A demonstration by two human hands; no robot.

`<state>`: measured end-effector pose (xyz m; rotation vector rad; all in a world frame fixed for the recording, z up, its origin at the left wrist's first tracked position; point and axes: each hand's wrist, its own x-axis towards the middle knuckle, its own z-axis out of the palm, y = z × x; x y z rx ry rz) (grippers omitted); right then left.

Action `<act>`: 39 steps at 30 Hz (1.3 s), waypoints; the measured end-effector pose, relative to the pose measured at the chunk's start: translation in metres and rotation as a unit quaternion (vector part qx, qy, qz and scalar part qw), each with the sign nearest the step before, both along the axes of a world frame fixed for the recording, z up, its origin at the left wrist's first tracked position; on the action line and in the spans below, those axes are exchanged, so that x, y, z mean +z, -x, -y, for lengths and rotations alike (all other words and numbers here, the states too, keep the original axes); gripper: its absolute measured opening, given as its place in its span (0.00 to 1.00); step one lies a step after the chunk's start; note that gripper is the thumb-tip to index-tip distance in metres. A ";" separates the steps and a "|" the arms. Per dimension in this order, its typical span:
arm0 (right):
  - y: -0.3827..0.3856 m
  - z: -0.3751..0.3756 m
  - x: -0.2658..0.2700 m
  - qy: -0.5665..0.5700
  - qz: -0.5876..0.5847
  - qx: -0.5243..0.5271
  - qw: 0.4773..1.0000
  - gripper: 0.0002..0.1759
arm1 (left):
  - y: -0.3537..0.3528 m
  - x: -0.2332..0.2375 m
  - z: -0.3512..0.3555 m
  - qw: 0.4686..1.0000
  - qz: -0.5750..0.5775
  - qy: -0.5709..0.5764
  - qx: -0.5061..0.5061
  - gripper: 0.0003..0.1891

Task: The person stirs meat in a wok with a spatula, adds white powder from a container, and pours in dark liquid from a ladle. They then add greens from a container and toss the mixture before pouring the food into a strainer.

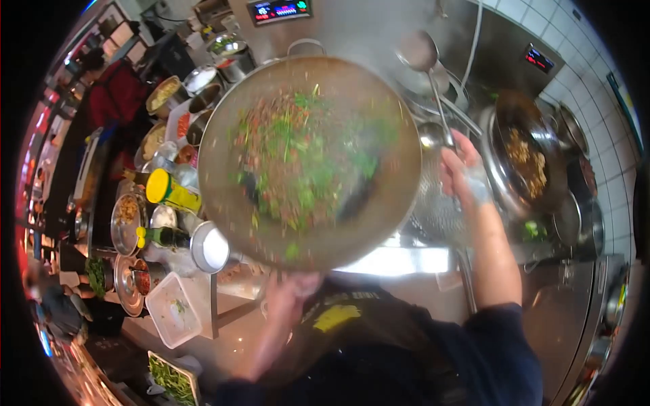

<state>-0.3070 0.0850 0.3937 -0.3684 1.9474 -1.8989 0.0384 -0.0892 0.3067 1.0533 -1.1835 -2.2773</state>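
Note:
A large wok [220, 155] fills the middle of the head view, tilted toward me. Blurred by motion inside it is a mix of minced brown bits, red pieces and chopped green herbs [298, 183]. At the wok's near edge, my left hand [288, 294] is closed around its handle, partly hidden below the rim. My right hand [464, 172] grips the long handle of a metal ladle [418, 51]. The ladle's bowl points away from me, beside the wok's far right rim, and does not touch the food.
Left of the wok stand a yellow tub [159, 186], a dark bottle [162, 236], a white bowl [210, 247] and a plastic box [172, 311]. On the right, a second wok [501, 135] contains browned pieces. A person in red [118, 91] is at far left.

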 end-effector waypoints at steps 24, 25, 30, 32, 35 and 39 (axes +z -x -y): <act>0.109 0.027 -0.011 0.018 0.233 0.231 0.945 0.33 | 0.015 0.124 -0.016 0.984 0.024 0.177 0.012 0.26; 0.093 0.017 0.004 0.030 0.235 0.148 0.960 0.26 | 0.018 0.131 -0.021 0.982 0.014 0.190 0.008 0.25; 0.095 -0.025 0.007 0.095 0.253 0.124 0.955 0.35 | 0.035 0.148 -0.034 0.971 0.007 0.236 -0.034 0.23; 0.089 -0.037 0.012 0.129 0.235 0.128 0.955 0.39 | 0.029 0.143 -0.031 0.969 -0.021 0.243 -0.052 0.21; 0.091 -0.054 0.014 0.154 0.222 0.121 0.955 0.40 | 0.028 0.142 -0.037 0.949 -0.030 0.306 -0.067 0.22; 0.097 -0.081 -0.001 0.181 0.230 0.062 0.954 0.38 | 0.069 0.152 -0.074 0.925 -0.016 0.373 -0.069 0.15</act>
